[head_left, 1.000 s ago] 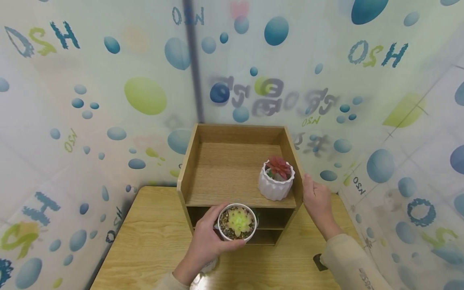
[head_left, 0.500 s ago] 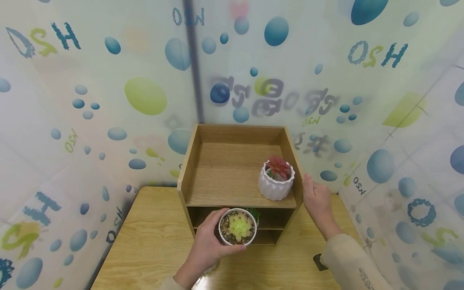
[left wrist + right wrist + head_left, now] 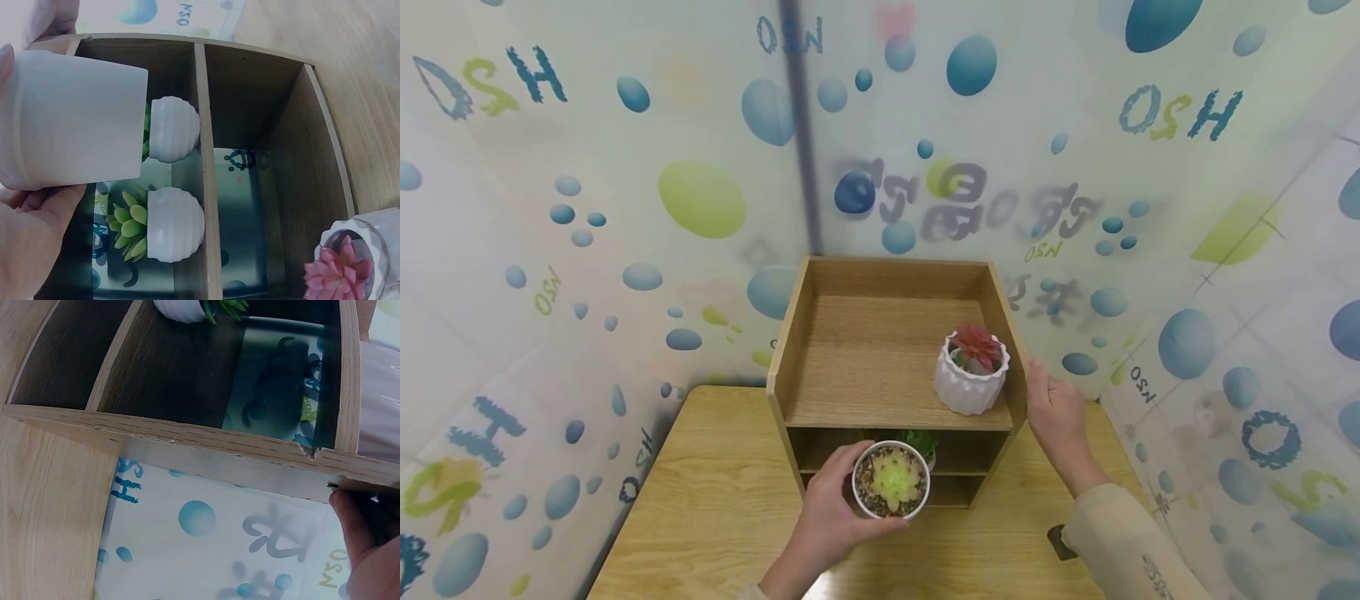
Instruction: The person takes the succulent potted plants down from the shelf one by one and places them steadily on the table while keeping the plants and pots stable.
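Note:
My left hand (image 3: pixel 827 517) grips a smooth white pot (image 3: pixel 81 119) between thumb and fingers, and a yellow-green succulent (image 3: pixel 892 481) grows in it. The pot is held in the air before the wooden shelf (image 3: pixel 880 358). Two green succulents in white ribbed pots (image 3: pixel 176 224) sit in the shelf's upper compartment, partly hidden in the head view. My right hand (image 3: pixel 1060 421) holds the shelf's right side panel, its fingers curled, a fingertip against the outer face. On the shelf top, at the right, stands a red succulent in a fluted white pot (image 3: pixel 972 382).
A pink succulent in a scalloped white pot (image 3: pixel 369 240) stands at the lower right of the left wrist view. A small black object (image 3: pixel 1062 542) lies on the wooden table (image 3: pixel 700 492), partly under the right sleeve. Patterned curtain-like walls (image 3: pixel 700 200) surround the table.
My left hand has drawn the pot slightly back toward me, away from the shelf. More of the green plants behind it shows. My right hand has kept its place.

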Demonstrator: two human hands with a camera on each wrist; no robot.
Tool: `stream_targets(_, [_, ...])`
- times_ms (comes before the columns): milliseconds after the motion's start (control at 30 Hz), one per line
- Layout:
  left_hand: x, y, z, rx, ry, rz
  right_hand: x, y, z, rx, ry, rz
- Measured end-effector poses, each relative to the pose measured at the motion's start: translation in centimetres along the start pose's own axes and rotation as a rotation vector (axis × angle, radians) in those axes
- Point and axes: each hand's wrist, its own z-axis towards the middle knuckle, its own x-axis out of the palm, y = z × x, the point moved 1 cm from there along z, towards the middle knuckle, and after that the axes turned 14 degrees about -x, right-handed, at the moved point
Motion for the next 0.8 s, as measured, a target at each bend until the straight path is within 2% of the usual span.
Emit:
stream_targets(300, [0.4, 0.8, -0.3, -0.045, 0.022, 0.055, 0.2, -0.3, 0.1, -0.012, -0.007, -0.005])
stream_targets(700, [0.7, 1.8, -0.6, -0.037, -0.009, 0.112, 0.2, -0.3, 0.1, -0.025, -0.024, 0.001])
stream_targets(800, [0.8, 2.1, -0.6, -0.047, 0.002, 0.113, 0.2, -0.2, 0.0, -0.018, -0.025, 0.004])
